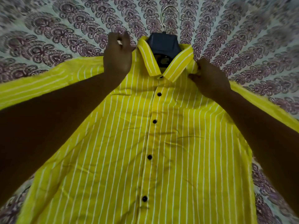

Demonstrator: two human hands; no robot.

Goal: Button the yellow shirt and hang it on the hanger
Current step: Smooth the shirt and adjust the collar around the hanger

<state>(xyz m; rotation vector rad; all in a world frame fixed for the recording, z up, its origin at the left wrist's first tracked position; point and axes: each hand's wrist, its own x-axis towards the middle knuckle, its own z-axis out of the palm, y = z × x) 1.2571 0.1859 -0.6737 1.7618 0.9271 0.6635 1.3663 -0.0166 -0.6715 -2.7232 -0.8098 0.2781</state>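
The yellow shirt (145, 135) with thin white stripes lies front up on the bed, its black buttons fastened along the placket. A dark hanger (163, 44) sits inside the collar, its metal hook (168, 13) pointing away from me. My right hand (208, 78) pinches a fold of yellow cloth at the shirt's right shoulder, beside the collar. My left hand (118, 54) hovers over the left shoulder with its fingers loosely curled; nothing shows between them. Both sleeves spread out sideways under my forearms.
A patterned bedsheet (64, 33) with purple-brown motifs on pale cloth covers the whole surface around the shirt. The sheet shows bare beyond the collar and at both lower corners.
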